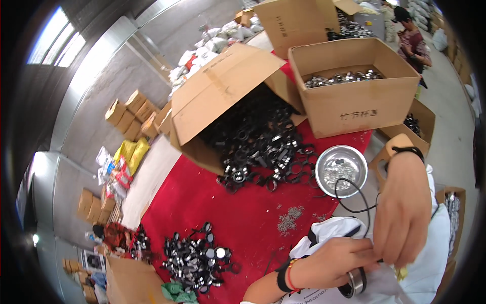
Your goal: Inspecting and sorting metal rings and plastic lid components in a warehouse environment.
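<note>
My left hand (331, 263) is closed around a black and silver ring-shaped part (354, 283), held low over my white shirt. My right hand (402, 215) hangs just above it, fingers pointing down and pinched together near the left hand's fingertips; I cannot tell whether it grips anything. A black band sits on my right wrist, a red and black band on my left wrist. A thin black cable (354, 195) loops between the hands and the metal bowl (341, 169).
A red cloth (223, 207) covers the table. A tipped cardboard box (223, 96) spills black rings (263, 147). Another ring heap (195, 258) lies near the front left. An upright box (354, 83) holds silver parts. Small metal bits (289, 219) lie loose. A person (412, 43) stands far right.
</note>
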{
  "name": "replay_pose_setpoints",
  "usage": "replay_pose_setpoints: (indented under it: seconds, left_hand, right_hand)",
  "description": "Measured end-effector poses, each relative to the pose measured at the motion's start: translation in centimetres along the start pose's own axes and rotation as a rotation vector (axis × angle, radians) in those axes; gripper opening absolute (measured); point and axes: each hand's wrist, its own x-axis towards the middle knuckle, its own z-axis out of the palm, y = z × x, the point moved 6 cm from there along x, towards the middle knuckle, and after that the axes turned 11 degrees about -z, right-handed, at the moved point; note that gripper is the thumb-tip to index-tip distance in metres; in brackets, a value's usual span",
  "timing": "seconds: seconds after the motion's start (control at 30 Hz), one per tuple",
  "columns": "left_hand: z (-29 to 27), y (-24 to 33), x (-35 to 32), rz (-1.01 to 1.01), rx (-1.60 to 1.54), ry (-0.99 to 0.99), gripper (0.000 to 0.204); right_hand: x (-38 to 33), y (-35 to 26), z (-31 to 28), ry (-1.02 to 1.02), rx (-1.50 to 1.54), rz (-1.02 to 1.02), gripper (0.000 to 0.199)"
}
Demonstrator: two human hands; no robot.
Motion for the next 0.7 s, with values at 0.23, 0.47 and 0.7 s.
replay_pose_setpoints:
  seconds: [0.23, 0.47, 0.7]
  left_hand:
    - [-2.8, -0.2, -1.6, -0.063, 0.084, 0.475, 0.018]
    - [-2.8, -2.0, -1.3, -0.125, -0.096, 0.565, 0.014]
    - [-3.4, -2.3, -1.3, -0.128, -0.169, 0.634, 0.013]
  right_hand:
    - [-4.4, 1.2, -3.7, 0.360, -0.195, 0.047, 0.015]
    - [-5.4, 0.5, -3.4, 0.604, -0.339, -0.094, 0.015]
    - [-5.8, 0.9, -3.4, 0.705, -0.480, -0.153, 0.018]
